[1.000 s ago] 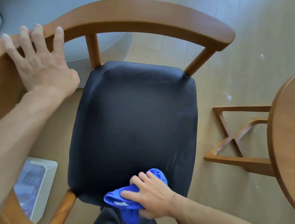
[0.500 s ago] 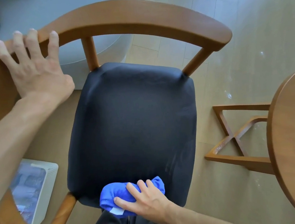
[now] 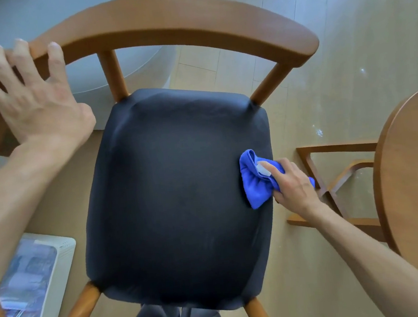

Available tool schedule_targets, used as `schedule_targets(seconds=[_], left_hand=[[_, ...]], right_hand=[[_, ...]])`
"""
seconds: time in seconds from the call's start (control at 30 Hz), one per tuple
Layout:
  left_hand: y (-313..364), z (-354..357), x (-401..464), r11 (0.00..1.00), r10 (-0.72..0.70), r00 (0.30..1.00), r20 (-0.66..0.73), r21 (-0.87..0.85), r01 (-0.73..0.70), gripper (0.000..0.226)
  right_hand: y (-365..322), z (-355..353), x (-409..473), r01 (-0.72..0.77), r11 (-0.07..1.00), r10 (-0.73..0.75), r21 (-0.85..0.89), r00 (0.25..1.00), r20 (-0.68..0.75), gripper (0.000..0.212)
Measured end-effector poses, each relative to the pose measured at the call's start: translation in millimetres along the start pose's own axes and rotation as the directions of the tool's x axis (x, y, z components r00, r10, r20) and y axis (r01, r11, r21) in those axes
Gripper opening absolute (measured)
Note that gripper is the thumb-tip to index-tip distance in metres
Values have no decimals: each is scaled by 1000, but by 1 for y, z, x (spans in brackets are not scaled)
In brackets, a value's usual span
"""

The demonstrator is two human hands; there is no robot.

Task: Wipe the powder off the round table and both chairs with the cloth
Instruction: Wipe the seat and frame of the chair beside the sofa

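Since the earlier frame, my right hand (image 3: 292, 185) had carried the blue cloth (image 3: 255, 179) from the black seat's (image 3: 175, 191) front edge to its right edge, fingers bunched around it. My left hand (image 3: 33, 98) rested spread-fingered on the backrest (image 3: 165, 18). I judged that powder might be swept onto the floor (image 3: 344, 45). I counted one chair, one cloth and one round table (image 3: 413, 165) right of the seat.

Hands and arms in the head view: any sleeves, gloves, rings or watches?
None visible. Both forearms are bare as far as the frame shows, without sleeves. The left hand and right hand wear no gloves, and no ring, watch or wristband shows on either.
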State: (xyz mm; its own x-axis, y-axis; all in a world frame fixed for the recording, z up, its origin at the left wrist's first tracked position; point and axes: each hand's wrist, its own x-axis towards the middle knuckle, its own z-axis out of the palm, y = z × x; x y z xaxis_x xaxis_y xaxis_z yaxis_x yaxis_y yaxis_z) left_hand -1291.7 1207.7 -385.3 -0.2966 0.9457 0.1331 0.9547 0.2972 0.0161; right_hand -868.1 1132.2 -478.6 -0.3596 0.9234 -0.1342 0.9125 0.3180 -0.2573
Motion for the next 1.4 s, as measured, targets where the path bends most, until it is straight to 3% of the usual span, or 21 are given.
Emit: schedule_targets(seconds=[0.07, 0.13, 0.2, 0.3, 0.4, 0.5, 0.57, 0.63, 0.7, 0.77, 0.87, 0.93, 1.0, 1.07, 1.2, 1.27, 1.33, 1.4], left_hand=[[4, 0, 0, 1000, 1, 1000, 3, 0, -1, 84], [5, -1, -2, 1000, 11, 1000, -2, 17, -11, 82], [5, -3, -5, 999, 16, 1000, -13, 51, -15, 83], [6, -6, -4, 997, 27, 1000, -13, 77, -26, 83], [8, -9, -4, 994, 18, 1000, 3, 104, -18, 84], [8, -12, -5, 991, 21, 999, 25, 131, -24, 85], [7, -14, -4, 989, 28, 999, 43, 143, -34, 85], [6, -15, -5, 986, 26, 998, 58, 160, -35, 85], [6, -16, -5, 985, 25, 997, 68, 171, -36, 85], [6, -17, -5, 984, 24, 997, 70, 172, -36, 84], [7, -16, -5, 982, 21, 997, 79, 184, -35, 85], [8, -15, -5, 980, 20, 996, 85, 193, -37, 85], [8, -14, -5, 978, 21, 996, 87, 207, -39, 85], [6, -12, -4, 975, 28, 996, 83, 216, -45, 86], [3, -9, -4, 975, 39, 997, 71, 216, -53, 87], [2, -7, -4, 977, 36, 998, 52, 210, -46, 87], [2, -5, -4, 979, 36, 999, 32, 199, -41, 87], [2, -2, -4, 979, 48, 999, 21, 199, -51, 87]], right_hand=[[-16, 14, -5, -235, 961, 245, 146, 968, -54, 69], [-35, 29, -21, -491, 812, 540, 316, 837, -88, 69], [-55, 36, -36, -539, 783, 592, 310, 799, -106, 67], [-90, 36, -63, -401, 869, 423, 290, 906, -14, 66], [-134, 45, -110, -93, 972, 73, 217, 992, 98, 63], [-160, 56, -129, 257, 959, -279, 118, 927, 249, 40], [-156, 54, -115, 405, 913, -404, 52, 878, 256, 41], [-139, 44, -80, 455, 891, -443, -5, 870, 217, 44], [-114, 29, -32, 366, 930, -361, -22, 925, 115, 49], [-85, 13, 16, 177, 983, -177, -50, 984, 9, 54], [-45, -6, 71, -158, 986, 155, -59, 987, -45, 60], [-32, -7, 96, -452, 889, 457, 73, 886, -78, 59], [-41, -1, 115, -664, 711, 693, 231, 718, -66, 59], [-60, 8, 127, -739, 607, 784, 293, 617, -69, 61], [-92, 14, 147, -761, 551, 825, 342, 558, -88, 60], [-114, 15, 161, -733, 592, 794, 335, 602, -85, 57], [-154, 24, 175, -629, 726, 667, 276, 742, -66, 57], [-211, 43, 172, -434, 873, 442, 223, 897, 18, 58]])
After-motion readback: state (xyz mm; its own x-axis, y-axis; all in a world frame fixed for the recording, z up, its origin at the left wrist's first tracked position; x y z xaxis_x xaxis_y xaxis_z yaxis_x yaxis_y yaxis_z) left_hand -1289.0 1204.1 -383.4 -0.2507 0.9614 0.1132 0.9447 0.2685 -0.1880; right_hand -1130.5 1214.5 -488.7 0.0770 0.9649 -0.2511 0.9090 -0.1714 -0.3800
